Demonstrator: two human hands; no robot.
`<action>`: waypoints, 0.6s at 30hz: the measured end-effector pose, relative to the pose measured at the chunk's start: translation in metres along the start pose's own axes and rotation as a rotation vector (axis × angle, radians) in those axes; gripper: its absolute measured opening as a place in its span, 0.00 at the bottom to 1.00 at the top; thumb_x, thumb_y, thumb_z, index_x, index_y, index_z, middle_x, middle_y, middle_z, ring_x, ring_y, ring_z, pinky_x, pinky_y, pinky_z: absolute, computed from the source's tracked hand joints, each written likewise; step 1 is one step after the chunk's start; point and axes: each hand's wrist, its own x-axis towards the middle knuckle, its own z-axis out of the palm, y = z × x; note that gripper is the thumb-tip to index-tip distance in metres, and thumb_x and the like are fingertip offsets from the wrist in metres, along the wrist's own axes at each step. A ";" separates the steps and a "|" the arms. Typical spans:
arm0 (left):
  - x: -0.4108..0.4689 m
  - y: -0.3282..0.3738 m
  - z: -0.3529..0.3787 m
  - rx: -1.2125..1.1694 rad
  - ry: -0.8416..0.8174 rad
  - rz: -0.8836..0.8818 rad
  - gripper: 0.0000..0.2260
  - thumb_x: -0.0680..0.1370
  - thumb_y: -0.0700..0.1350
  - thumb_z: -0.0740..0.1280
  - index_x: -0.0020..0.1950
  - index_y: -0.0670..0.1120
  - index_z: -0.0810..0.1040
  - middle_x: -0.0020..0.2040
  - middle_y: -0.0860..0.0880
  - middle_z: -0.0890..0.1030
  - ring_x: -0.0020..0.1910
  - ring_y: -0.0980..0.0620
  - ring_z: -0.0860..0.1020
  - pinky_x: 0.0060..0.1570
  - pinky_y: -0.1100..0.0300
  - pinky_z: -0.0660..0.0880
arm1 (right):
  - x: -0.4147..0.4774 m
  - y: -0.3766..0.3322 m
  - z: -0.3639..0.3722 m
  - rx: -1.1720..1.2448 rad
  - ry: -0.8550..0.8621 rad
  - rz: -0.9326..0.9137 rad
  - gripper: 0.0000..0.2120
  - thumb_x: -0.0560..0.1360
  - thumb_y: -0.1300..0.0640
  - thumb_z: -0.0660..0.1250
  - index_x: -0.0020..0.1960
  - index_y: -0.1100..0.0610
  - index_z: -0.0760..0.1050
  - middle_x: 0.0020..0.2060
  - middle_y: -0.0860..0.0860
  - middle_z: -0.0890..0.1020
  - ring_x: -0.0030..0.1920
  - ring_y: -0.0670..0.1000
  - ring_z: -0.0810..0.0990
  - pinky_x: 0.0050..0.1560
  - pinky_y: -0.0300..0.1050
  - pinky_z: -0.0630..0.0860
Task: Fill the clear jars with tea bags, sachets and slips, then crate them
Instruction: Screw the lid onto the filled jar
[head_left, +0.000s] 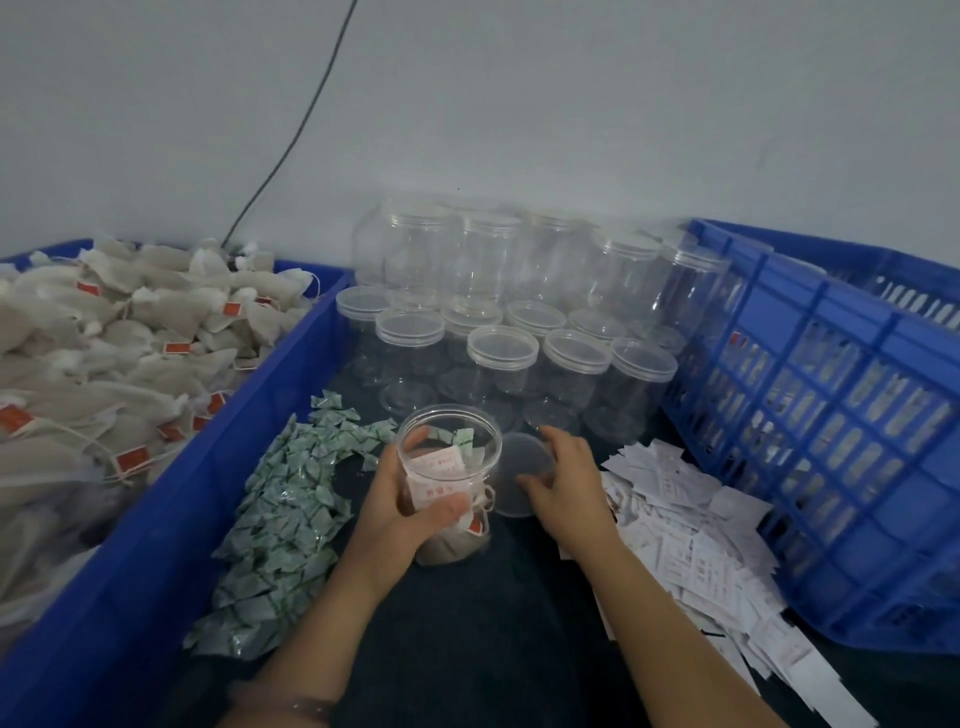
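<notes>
the left hand (415, 493) is gripping the open jar (449, 447), thumb across its front, on the dark tabletop (493, 623) between the green sachets (280, 499) and white slips (691, 519). the right hand (569, 483) is grasping the clear lid (519, 467) just beside the jar. a tea bag (452, 545) is lying in its bottom.

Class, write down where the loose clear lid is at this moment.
In the head view, the loose lid sits just right of centre, held by the right hand, between the open jar in the left hand and the white slips.
</notes>
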 end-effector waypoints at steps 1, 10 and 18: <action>-0.001 0.000 0.002 0.011 0.025 0.015 0.29 0.64 0.44 0.74 0.62 0.56 0.70 0.53 0.64 0.81 0.53 0.64 0.79 0.47 0.69 0.75 | 0.001 -0.001 0.000 0.065 0.035 0.020 0.30 0.74 0.62 0.72 0.73 0.53 0.65 0.66 0.51 0.70 0.51 0.40 0.72 0.57 0.36 0.67; -0.006 0.003 0.008 0.122 -0.036 0.021 0.36 0.58 0.56 0.75 0.64 0.56 0.68 0.60 0.53 0.76 0.58 0.57 0.78 0.54 0.61 0.76 | 0.001 -0.030 -0.017 0.487 0.007 -0.019 0.14 0.74 0.64 0.67 0.44 0.44 0.79 0.39 0.43 0.83 0.41 0.40 0.80 0.40 0.33 0.75; -0.006 0.004 0.010 0.118 -0.090 -0.007 0.37 0.61 0.53 0.75 0.67 0.57 0.65 0.62 0.55 0.76 0.60 0.61 0.77 0.55 0.65 0.75 | -0.009 -0.071 -0.044 0.455 -0.363 -0.277 0.14 0.72 0.55 0.70 0.53 0.43 0.71 0.54 0.35 0.78 0.56 0.37 0.77 0.55 0.36 0.75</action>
